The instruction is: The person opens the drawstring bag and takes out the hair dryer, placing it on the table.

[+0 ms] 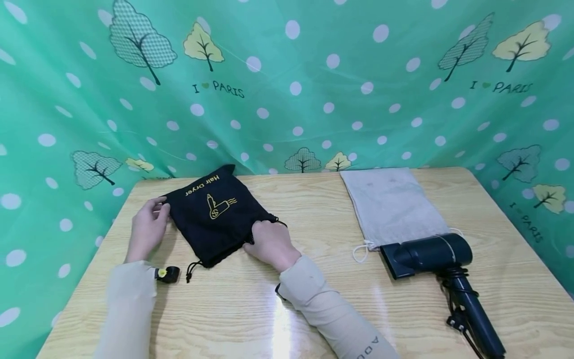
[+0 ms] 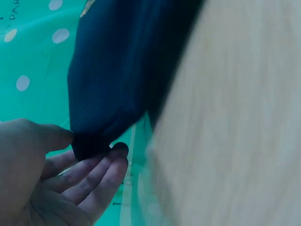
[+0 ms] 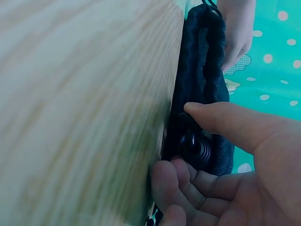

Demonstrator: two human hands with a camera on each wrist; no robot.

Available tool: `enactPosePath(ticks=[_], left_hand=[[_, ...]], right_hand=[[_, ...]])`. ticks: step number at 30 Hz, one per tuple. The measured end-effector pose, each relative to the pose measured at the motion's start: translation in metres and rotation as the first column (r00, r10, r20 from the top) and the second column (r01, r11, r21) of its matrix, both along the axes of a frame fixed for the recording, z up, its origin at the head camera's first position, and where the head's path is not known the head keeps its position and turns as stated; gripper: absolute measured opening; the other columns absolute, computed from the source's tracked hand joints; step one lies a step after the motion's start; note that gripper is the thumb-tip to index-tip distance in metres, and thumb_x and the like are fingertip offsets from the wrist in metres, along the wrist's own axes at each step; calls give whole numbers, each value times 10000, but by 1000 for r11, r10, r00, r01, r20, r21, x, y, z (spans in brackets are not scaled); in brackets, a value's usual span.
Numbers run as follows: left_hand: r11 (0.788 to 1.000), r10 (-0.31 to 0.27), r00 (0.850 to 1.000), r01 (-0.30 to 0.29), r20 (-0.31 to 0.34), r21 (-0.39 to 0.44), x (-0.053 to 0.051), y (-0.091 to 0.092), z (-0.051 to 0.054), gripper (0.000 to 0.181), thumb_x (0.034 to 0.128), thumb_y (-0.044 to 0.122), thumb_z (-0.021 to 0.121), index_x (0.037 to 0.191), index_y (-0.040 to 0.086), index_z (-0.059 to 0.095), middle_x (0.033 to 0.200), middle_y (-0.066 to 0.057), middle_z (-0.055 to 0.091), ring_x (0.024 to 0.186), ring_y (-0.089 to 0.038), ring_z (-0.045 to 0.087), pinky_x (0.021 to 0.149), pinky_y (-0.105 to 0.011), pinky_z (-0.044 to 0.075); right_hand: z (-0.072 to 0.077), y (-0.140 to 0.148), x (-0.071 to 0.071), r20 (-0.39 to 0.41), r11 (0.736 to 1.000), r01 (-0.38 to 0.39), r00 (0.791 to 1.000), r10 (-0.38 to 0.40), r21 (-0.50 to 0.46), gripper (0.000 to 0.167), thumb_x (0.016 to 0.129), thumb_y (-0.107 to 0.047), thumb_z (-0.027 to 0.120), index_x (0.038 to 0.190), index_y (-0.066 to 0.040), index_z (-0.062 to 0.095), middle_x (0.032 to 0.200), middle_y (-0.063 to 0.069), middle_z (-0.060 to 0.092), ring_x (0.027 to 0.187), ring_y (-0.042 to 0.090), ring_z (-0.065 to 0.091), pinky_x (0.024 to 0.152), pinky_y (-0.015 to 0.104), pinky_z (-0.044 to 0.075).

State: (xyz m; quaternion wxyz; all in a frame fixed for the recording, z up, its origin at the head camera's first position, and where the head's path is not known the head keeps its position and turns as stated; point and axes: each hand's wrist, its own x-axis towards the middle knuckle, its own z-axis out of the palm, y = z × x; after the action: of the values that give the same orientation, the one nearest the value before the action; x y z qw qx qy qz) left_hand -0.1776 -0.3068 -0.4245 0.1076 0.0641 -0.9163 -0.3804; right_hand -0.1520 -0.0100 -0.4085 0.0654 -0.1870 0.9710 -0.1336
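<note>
A black drawstring bag (image 1: 219,209) with a gold "Hair Dryer" print lies flat on the left part of the table. My left hand (image 1: 149,222) pinches its far-left corner between thumb and fingers, as the left wrist view shows. At the bag's mouth, my right hand (image 1: 272,242) has its thumb and curled fingers around a black ribbed piece (image 3: 196,148), like a cord's end, just inside the opening. The rest of that piece is hidden in the bag. A drawstring end (image 1: 190,271) hangs out by the near corner.
A dark hair dryer (image 1: 432,254) with its cord wrapped around the handle lies at the right. Its body touches a light grey drawstring bag (image 1: 390,204) behind it. Green printed cloth (image 1: 314,99) hangs behind the wooden table (image 1: 215,319).
</note>
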Motion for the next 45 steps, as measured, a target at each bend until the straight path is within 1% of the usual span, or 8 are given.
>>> enactPosePath(ticks=[5,11,15,20,25,31,39,45], left_hand=[[985,66,998,-69,25,157,-3,6,-2,524,1040,322,442,1427,-30,432,1251,-250,574,781,95,565,678,-102,521],[910,145,983,-177,114,374,-8,3,-1,580,1041,348,426,1434,-67,322,963,-14,654,645,0,674,677,-218,590],[916,125,983,-168,138,366,-7,-2,-2,573,1055,353,388,1324,-146,475,700,144,625,627,-7,679,660,-225,592],[935,123,986,-154,114,320,-8,-1,-2,564,1056,351,375,1259,-143,557,651,174,609,597,15,660,639,-209,586],[900,125,988,-152,94,409,-12,0,-4,441,1051,287,418,1188,-105,567,641,178,619,585,4,657,628,-210,586],[874,139,985,-171,102,456,-14,-3,-7,275,1042,241,467,1042,-10,578,629,157,630,566,-7,656,602,-208,582],[889,161,981,-192,110,416,-14,-4,-5,323,1046,251,445,1080,-41,577,615,156,612,549,-6,651,593,-218,584],[887,101,985,-153,142,435,-11,-4,-8,448,1057,339,393,1165,-67,548,654,123,615,584,-17,657,623,-235,593]], right_hand=[[0,2,0,-5,1000,7,1000,-7,2,338,856,-433,732,799,-111,644,803,39,676,666,182,618,555,359,501],[0,2,-1,-12,1000,1,1000,-1,-5,334,851,-426,734,766,-118,638,781,35,674,649,177,613,539,356,496],[0,0,0,-20,1000,-10,1000,10,-9,335,849,-424,737,754,-121,629,766,31,670,641,175,611,540,355,493],[0,-1,1,-29,1000,-7,1000,7,-1,330,848,-428,736,806,-109,664,823,47,697,704,199,649,585,375,514],[0,-2,2,-39,1000,-7,999,7,10,319,854,-422,735,832,-107,690,841,50,710,741,207,669,617,389,521],[3,2,4,-47,1000,-18,999,17,-3,357,847,-403,749,653,-146,595,656,4,618,594,158,589,492,335,463],[10,11,5,4,999,38,999,-38,-3,311,835,-387,754,704,-134,629,774,49,682,709,215,655,516,375,494],[8,12,5,23,999,48,999,-47,-25,329,836,-404,749,684,-142,621,807,41,692,738,214,660,527,379,500]])
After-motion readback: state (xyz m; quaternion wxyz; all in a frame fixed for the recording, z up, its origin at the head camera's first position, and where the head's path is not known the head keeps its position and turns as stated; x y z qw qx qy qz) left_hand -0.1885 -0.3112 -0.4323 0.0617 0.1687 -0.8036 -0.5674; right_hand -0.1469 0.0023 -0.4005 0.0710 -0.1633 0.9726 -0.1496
